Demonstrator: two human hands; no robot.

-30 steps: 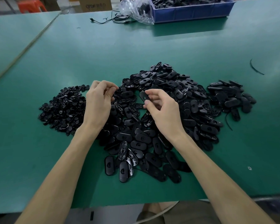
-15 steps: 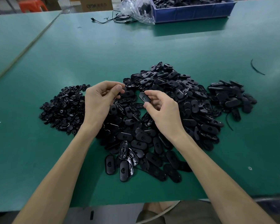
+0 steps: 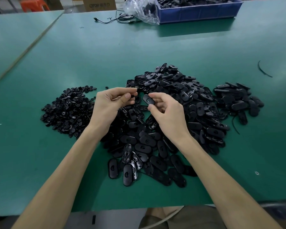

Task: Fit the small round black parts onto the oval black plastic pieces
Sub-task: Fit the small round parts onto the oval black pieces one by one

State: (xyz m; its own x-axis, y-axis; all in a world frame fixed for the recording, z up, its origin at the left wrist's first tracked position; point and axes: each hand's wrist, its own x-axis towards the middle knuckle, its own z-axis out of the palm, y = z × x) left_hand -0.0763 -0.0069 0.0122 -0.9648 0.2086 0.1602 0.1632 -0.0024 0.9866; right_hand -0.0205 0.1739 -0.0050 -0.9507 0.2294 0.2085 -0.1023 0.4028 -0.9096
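Slippage is what worries me most from my end of the link. Both hands hover close together, not touching, over the big heap of oval pieces (image 3: 172,113). The right hand (image 3: 169,113) pinches one oval piece (image 3: 148,100) by its rim between thumb and fingertips, with the holed face turned up toward the camera. The left hand (image 3: 109,106) has thumb and fingers curled on a small dark thing I take for a round part (image 3: 132,96), though most of it is hidden. The two pieces sit just beside each other, not yet joined. A light pinch on something that small could let it drop, and I judge that black on black in the heap below would be hard to find again. With the oval held only at its rim, pressing the part in off-centre could twist it out of the grip or seat it crooked. I cannot tell which face of the round part leads; the wrong one would not fit. Both forearms lie low over the near edge of the table (image 3: 40,162), where a careless sweep might push ovals off or drag them into the heap of round parts (image 3: 68,109) on the left.
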